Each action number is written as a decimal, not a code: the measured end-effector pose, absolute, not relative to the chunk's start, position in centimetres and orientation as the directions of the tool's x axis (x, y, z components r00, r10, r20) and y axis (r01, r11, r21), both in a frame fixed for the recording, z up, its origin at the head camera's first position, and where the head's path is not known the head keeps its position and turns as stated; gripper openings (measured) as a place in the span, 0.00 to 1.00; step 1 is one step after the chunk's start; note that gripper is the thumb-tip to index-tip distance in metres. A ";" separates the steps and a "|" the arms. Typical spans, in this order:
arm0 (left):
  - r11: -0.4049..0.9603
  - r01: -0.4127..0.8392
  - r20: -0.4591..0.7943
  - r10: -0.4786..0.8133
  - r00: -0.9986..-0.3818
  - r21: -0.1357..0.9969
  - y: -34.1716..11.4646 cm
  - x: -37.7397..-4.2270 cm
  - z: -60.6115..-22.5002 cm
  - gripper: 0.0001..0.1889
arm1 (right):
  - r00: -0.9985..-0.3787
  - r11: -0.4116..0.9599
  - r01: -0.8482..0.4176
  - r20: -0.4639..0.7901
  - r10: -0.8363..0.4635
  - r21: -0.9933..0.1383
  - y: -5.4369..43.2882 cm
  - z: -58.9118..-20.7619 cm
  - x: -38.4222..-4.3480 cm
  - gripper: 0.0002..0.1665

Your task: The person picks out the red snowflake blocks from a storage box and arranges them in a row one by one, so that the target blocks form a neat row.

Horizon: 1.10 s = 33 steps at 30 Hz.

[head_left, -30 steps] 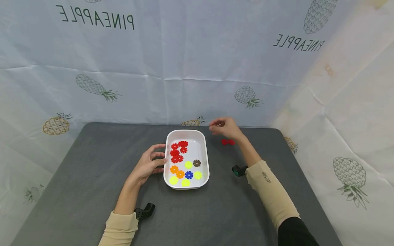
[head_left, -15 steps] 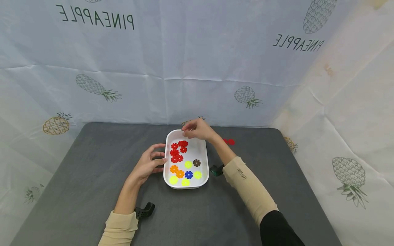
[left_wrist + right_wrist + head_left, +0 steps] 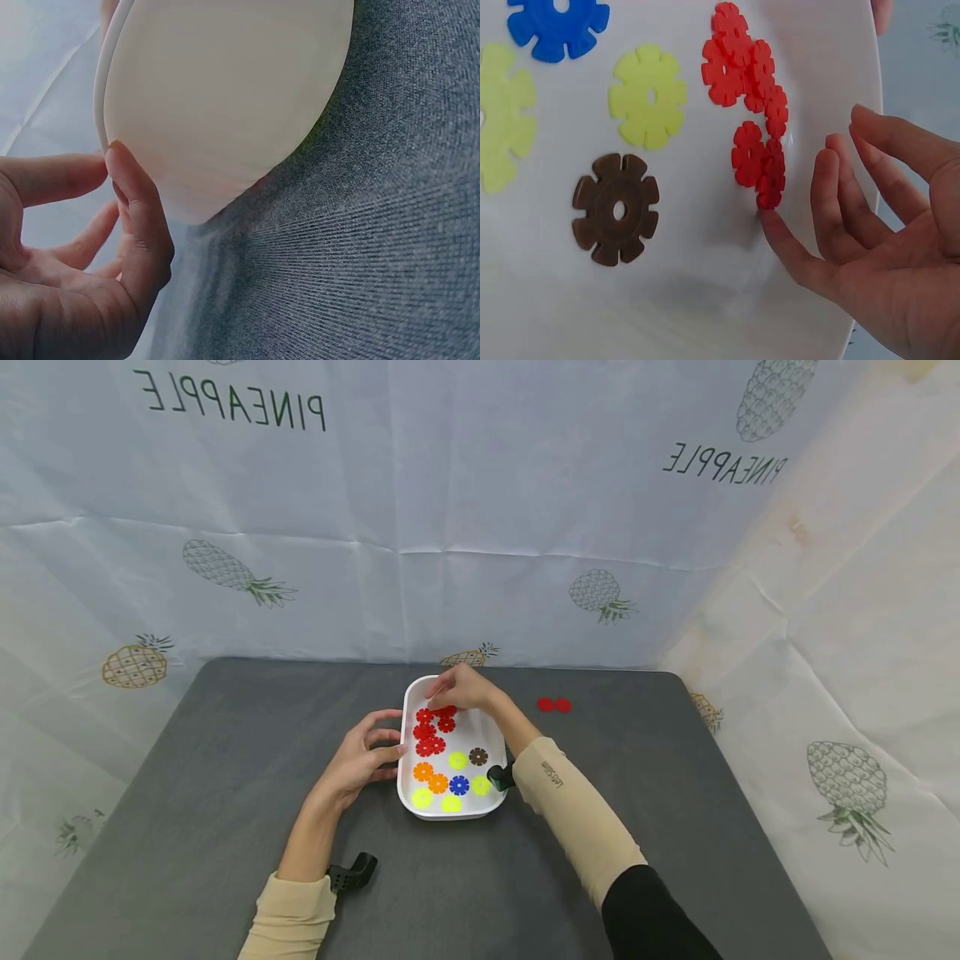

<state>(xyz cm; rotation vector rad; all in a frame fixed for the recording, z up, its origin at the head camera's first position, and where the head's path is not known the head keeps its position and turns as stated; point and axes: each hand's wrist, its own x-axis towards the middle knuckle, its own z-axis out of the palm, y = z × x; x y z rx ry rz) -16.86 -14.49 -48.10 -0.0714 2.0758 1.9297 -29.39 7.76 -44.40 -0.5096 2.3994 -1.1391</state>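
A white tray (image 3: 487,747) holds several notched plastic discs. Red discs (image 3: 425,732) cluster at its upper left, some overlapping. My left hand (image 3: 362,760) is at the tray's left side; in the left wrist view its thumb and a finger pinch the rim. My right hand (image 3: 461,687) reaches over the tray's far end. In the right wrist view its fingers are spread apart, with one fingertip at the lowest red disc (image 3: 771,180) and nothing seen between them. A brown disc (image 3: 617,210) and a yellow disc (image 3: 649,96) lie flat nearer the camera.
Two red discs (image 3: 554,705) lie on the grey table (image 3: 450,893), right of the tray. Orange discs (image 3: 431,777), a blue disc (image 3: 459,785) and more yellow ones fill the tray's near half. A pineapple-print cloth (image 3: 480,527) hangs behind the table.
My right hand has moved left from beyond the tray's right side, then down into its far end over the red discs. The left hand has stayed at the rim.
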 end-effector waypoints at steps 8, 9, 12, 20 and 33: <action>0.093 -0.240 -0.253 0.173 -0.952 0.966 -14.4 -16.9 -48.0 0.34 | -0.818 0.602 -0.103 -0.277 -0.505 -0.792 6.5 -44.7 -29.4 0.14; 0.093 -0.240 -0.253 0.173 -0.952 0.966 -14.4 -16.9 -48.0 0.34 | -0.816 0.600 -0.099 -0.281 -0.505 -0.794 6.4 -44.8 -29.4 0.14; 0.095 -0.242 -0.255 0.171 -0.952 0.966 -14.3 -16.9 -48.0 0.34 | -0.817 0.604 -0.090 -0.288 -0.499 -0.792 6.1 -45.0 -29.3 0.14; 0.102 -0.246 -0.260 0.158 -0.953 0.964 -14.3 -16.8 -48.0 0.34 | -0.824 0.625 -0.132 -0.265 -0.501 -0.770 5.7 -45.7 -29.0 0.15; 0.093 -0.252 -0.264 0.163 -0.951 0.963 -14.3 -16.8 -48.0 0.35 | -0.859 0.619 -0.130 -0.224 -0.461 -0.774 6.0 -47.1 -28.6 0.19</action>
